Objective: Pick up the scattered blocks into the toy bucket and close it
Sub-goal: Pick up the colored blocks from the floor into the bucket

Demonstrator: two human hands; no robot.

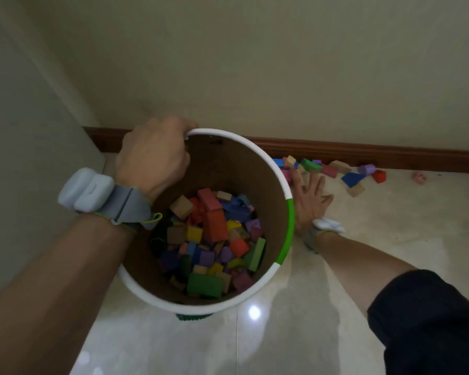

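The toy bucket (279, 180), round with a white and green rim and brown inside, fills the middle of the view and holds several coloured blocks (214, 226). My left hand (152, 155) grips its far left rim. My right hand (310, 197) lies with spread, straight fingers on the floor just right of the bucket, fingertips reaching the nearest scattered blocks. Several loose blocks lie along the skirting: a green one (311, 165), a blue one (351, 179), a red one (379, 176), a purple one (366, 169). No lid is in view.
A brown skirting board (377, 155) runs under the cream wall behind the blocks. A grey panel (25, 158) stands at the left. A small pink piece (419, 177) lies alone farther right. The glossy tiled floor (295, 334) stretches toward me.
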